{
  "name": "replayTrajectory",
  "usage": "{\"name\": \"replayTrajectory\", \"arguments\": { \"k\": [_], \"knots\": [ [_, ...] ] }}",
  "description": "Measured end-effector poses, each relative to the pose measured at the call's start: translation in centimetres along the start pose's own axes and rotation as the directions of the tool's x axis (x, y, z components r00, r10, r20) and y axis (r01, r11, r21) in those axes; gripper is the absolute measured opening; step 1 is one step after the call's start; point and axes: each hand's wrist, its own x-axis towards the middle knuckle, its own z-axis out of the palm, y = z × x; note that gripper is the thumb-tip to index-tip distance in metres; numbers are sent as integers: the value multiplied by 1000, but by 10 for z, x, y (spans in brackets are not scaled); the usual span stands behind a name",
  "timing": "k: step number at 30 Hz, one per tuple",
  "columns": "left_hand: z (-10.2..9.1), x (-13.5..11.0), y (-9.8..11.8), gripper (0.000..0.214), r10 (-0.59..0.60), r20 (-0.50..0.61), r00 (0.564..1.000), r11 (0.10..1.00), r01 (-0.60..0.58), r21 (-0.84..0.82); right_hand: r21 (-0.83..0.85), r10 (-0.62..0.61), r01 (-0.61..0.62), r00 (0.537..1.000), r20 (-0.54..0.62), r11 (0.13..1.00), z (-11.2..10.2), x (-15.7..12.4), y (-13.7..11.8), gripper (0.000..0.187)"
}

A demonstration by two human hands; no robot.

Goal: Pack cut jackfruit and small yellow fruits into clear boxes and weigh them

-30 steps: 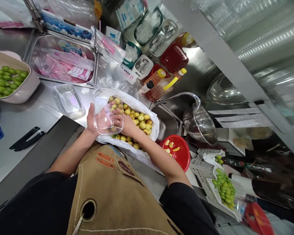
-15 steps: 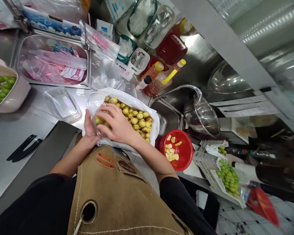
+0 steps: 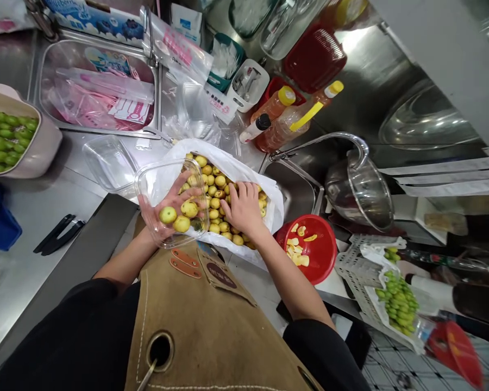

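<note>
My left hand (image 3: 171,202) supports a clear plastic container (image 3: 149,175) from beneath, its fingers showing through the base. Inside the container lie several small round yellow-green fruits (image 3: 181,223). Just to the right is a box lined with a white bag (image 3: 275,209), filled with the same kind of fruit (image 3: 214,214), some with brown spots. My right hand (image 3: 244,207) rests palm down on that heap, fingers bent slightly and apart. Whether a fruit lies under its fingertips is hidden.
A red bowl (image 3: 330,255) with pale peeled pieces stands to the right, below a sink (image 3: 295,190). Another clear container (image 3: 108,163) sits on the left counter, near black tongs (image 3: 59,234) and a tub (image 3: 51,144) of green grapes. Bottles (image 3: 277,108) line the back.
My right hand has left the plastic container and moved right onto the fruit in the lined box. Fruits inside the container are now plainly visible. The view has shifted slightly.
</note>
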Motion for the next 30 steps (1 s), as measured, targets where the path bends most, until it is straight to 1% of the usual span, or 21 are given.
{"name": "replayTrajectory", "arguments": {
  "k": [2,3,7,10,12,15,16,19,22,24,26,28,30],
  "knots": [
    [6,0,1,116,82,-1,997,996,-82,33,9,-30,30,999,30,1000,0,-5,-6,58],
    [9,0,2,116,101,3,995,994,-101,44,12,-43,42,998,49,999,0,-6,-8,58],
    [16,1,5,115,94,9,996,992,-95,88,32,-100,97,991,91,995,0,-9,-10,63],
    [14,1,6,117,109,14,994,989,-110,97,96,-190,180,977,99,979,2,-12,-15,56],
    [11,0,6,117,106,-3,994,989,-105,106,127,-234,220,966,113,967,2,-12,-21,54],
    [8,-1,6,115,89,-49,995,993,-85,84,112,-220,204,962,160,973,-1,-7,-31,57],
    [7,-1,7,115,83,-61,995,994,-79,70,106,-212,196,961,178,975,-2,-5,-34,56],
    [10,-2,8,113,70,-92,993,996,-65,55,128,-239,214,945,225,968,-6,4,-41,46],
    [14,-2,8,110,88,-78,993,995,-84,48,192,-282,237,925,254,952,-7,13,-44,39],
    [13,-2,8,108,107,-50,993,994,-105,35,246,-281,220,927,248,944,-7,18,-42,35],
    [11,-2,8,110,116,-35,993,993,-115,35,310,-263,188,940,218,932,-5,22,-38,30],
    [10,-1,8,116,103,-27,994,994,-102,36,391,-255,176,954,160,903,-4,26,-31,21],
    [11,-1,8,120,86,-28,996,996,-86,18,494,-245,184,967,62,850,-5,32,-22,9]
  ]
}}
